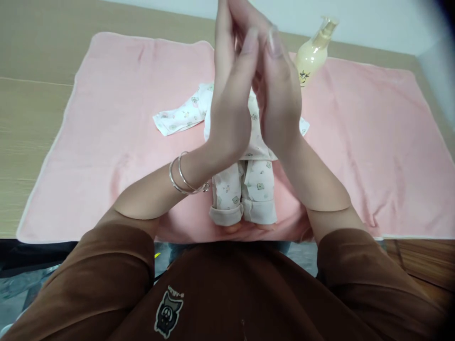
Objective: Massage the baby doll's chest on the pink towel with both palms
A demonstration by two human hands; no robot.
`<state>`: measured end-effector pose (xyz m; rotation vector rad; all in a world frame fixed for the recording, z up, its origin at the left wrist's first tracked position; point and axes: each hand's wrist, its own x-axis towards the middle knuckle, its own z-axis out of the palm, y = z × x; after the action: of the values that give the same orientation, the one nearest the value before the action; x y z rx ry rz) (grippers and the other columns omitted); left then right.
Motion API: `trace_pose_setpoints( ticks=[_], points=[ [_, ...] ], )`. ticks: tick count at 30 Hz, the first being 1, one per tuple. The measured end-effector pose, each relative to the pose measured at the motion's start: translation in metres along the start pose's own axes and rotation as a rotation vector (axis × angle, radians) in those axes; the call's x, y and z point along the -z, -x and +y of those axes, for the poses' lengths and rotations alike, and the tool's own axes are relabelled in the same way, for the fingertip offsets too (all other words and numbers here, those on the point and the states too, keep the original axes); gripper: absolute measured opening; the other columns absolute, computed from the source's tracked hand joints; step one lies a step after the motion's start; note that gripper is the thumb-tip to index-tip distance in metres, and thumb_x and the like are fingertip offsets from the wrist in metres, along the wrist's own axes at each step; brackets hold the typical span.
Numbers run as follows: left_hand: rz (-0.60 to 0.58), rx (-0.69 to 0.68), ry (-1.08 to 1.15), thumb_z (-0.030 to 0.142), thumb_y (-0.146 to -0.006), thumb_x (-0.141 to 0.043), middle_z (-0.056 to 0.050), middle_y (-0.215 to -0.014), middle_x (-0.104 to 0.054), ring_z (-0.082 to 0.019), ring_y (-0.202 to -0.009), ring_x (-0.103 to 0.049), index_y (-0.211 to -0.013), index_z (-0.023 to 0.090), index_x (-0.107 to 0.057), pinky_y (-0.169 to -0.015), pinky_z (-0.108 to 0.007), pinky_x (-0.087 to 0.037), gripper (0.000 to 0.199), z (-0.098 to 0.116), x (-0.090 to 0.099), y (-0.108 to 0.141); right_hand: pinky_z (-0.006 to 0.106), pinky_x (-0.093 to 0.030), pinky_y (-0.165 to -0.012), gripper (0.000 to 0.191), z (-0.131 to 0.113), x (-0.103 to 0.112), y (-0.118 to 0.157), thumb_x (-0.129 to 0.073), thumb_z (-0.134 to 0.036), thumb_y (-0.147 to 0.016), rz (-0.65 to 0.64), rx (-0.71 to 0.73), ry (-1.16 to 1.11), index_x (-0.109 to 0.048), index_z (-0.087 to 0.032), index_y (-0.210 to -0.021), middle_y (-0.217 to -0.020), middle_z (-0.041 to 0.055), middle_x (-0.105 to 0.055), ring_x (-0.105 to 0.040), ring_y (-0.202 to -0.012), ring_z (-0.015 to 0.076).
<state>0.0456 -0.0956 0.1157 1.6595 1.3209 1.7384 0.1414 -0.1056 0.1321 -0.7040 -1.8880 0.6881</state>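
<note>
Both hands are raised above the bench, palms pressed flat against each other. The left hand [231,102], with two silver bangles [183,177] on its wrist, meets the right hand [280,102] with fingers straight and laid together; they grip nothing, only each other.

Directly below them lies a doll dressed in a printed baby suit [245,189] on its back on a pink towel [106,118], its legs pointing to the near edge, cuffs turned up and small feet just showing. One sleeve stretches out to the left; the upper body and head are hidden behind the hands. A cream pump bottle [314,52] stands at the far side of the towel, just right of the hands and apart from them. The towel covers most of the wooden bench [31,118].

Judging from the pressed palms and the bottle standing nearby, lotion may be being spread between the hands, though none can be seen. The doll is fully clothed and untouched by either hand, so any work on it seems not yet begun.
</note>
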Motion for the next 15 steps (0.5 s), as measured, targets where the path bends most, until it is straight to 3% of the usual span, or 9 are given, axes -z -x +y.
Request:
trace_pose_setpoints(
  ticks=[1, 2, 3, 4, 6, 7, 9, 12, 15],
  points=[
    [-0.061, -0.023, 0.069, 0.019, -0.111, -0.017, 0.000, -0.164, -0.052, -0.017, -0.167, -0.032, -0.155, 0.016, -0.053, -0.122, -0.029, -0.046, 0.057, -0.005, -0.001, -0.006, 0.030, -0.033, -0.139, 0.073, 0.016, 0.002, -0.003, -0.025, -0.045, -0.107, 0.052, 0.078, 0.034, -0.040, 0.006, -0.157, -0.169, 0.0173, -0.048, -0.045, -0.160, 0.0134],
    [-0.104, 0.020, 0.220, 0.007, -0.109, -0.031, -0.011, -0.174, -0.042, -0.012, -0.162, -0.044, -0.157, 0.008, -0.041, -0.132, -0.025, -0.043, 0.049, -0.016, -0.003, -0.015, 0.027, -0.033, -0.138, 0.068, 0.033, 0.003, -0.005, -0.030, -0.043, -0.105, 0.100, 0.062, 0.141, -0.045, 0.002, -0.155, -0.167, 0.0158, -0.052, -0.046, -0.159, 0.0126],
    [-0.046, 0.074, 0.291, 0.006, -0.112, -0.034, -0.014, -0.179, -0.032, -0.008, -0.158, -0.050, -0.159, 0.008, -0.030, -0.135, -0.024, -0.042, 0.047, -0.032, -0.005, -0.027, 0.024, -0.032, -0.137, 0.064, 0.049, 0.004, -0.006, -0.031, -0.036, -0.101, 0.097, -0.035, 0.248, -0.047, -0.008, -0.156, -0.168, 0.0071, -0.052, -0.042, -0.161, 0.0099],
    [-0.020, 0.152, 0.296, 0.011, -0.114, -0.041, -0.010, -0.183, -0.026, -0.006, -0.155, -0.052, -0.160, 0.014, -0.028, -0.134, -0.025, -0.044, 0.048, -0.052, -0.008, -0.038, 0.019, -0.035, -0.134, 0.064, 0.064, 0.003, -0.006, -0.030, -0.030, -0.096, 0.062, -0.136, 0.333, -0.049, -0.017, -0.156, -0.165, 0.0007, -0.056, -0.046, -0.158, 0.0065],
    [-0.042, 0.291, 0.171, 0.005, -0.110, -0.048, -0.006, -0.169, -0.052, -0.006, -0.141, -0.060, -0.140, 0.021, -0.049, -0.130, -0.026, -0.049, 0.034, -0.095, -0.013, -0.056, 0.022, -0.025, -0.140, 0.067, 0.084, 0.000, -0.004, -0.029, -0.023, -0.093, -0.051, -0.165, 0.458, -0.054, -0.020, -0.155, -0.167, -0.0040, -0.055, -0.043, -0.159, 0.0052],
    [-0.053, 0.233, 0.107, 0.011, -0.112, -0.045, -0.004, -0.158, -0.063, -0.010, -0.135, -0.063, -0.138, 0.024, -0.053, -0.129, -0.031, -0.050, 0.030, -0.114, -0.016, -0.062, 0.026, -0.021, -0.143, 0.067, 0.090, -0.001, -0.003, -0.030, -0.022, -0.093, -0.124, -0.168, 0.506, -0.054, -0.020, -0.156, -0.168, -0.0056, -0.053, -0.042, -0.161, 0.0058],
    [-0.117, 0.253, 0.039, 0.019, -0.111, -0.052, 0.000, -0.144, -0.071, -0.012, -0.132, -0.062, -0.141, 0.029, -0.053, -0.132, -0.039, -0.047, 0.032, -0.145, -0.020, -0.064, 0.038, -0.015, -0.146, 0.065, 0.097, -0.001, -0.004, -0.031, -0.022, -0.098, -0.253, -0.175, 0.594, -0.054, -0.023, -0.159, -0.171, -0.0100, -0.048, -0.035, -0.165, 0.0090],
    [-0.114, 0.206, 0.099, 0.033, -0.102, -0.068, 0.005, -0.150, -0.068, -0.016, -0.144, -0.056, -0.136, 0.040, -0.059, -0.136, -0.042, -0.042, 0.036, -0.166, -0.025, -0.056, 0.053, -0.022, -0.144, 0.062, 0.104, 0.008, -0.011, -0.030, -0.028, -0.102, -0.335, -0.242, 0.724, -0.053, -0.036, -0.160, -0.171, -0.0160, -0.045, -0.029, -0.169, 0.0129],
    [-0.124, 0.179, 0.067, 0.015, -0.103, -0.061, 0.001, -0.153, -0.066, -0.014, -0.147, -0.057, -0.134, 0.033, -0.059, -0.136, -0.041, -0.040, 0.036, -0.166, -0.025, -0.048, 0.062, -0.029, -0.140, 0.063, 0.109, 0.017, -0.017, -0.034, -0.038, -0.103, -0.316, -0.296, 0.800, -0.044, -0.038, -0.165, -0.173, -0.0102, -0.044, -0.025, -0.171, 0.0181]
  ],
)
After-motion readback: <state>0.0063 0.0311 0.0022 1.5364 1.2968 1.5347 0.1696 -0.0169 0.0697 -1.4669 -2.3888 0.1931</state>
